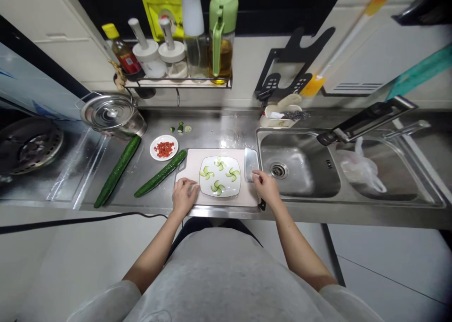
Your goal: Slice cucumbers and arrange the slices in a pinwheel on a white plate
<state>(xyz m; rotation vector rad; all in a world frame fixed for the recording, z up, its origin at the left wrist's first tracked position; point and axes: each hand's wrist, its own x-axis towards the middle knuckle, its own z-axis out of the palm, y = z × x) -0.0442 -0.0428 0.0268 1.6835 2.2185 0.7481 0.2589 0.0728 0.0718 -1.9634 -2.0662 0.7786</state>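
Note:
A pale cutting board (208,200) lies on the steel counter. On it sits a white squarish plate (221,173) bearing several pinwheels of green-edged cucumber slices (218,187). My left hand (184,197) rests at the board's left edge beside the plate, fingers slightly bent and apart, with nothing visible in them. At the board's right side lies a kitchen knife (251,162), its broad blade pointing away from me. The fingers of my right hand (267,189) close at the lower right of the blade; the hand partly hides the knife, and its black handle end shows below.
Left of the board are a cut cucumber (160,173), a whole cucumber (118,171), a small plate (152,153) of chopped red pieces and a lidded steel pot (136,124). Cucumber scraps (181,128) lie behind. A double sink (300,164) adjoins on the right; a condiment rack (176,83) hangs above.

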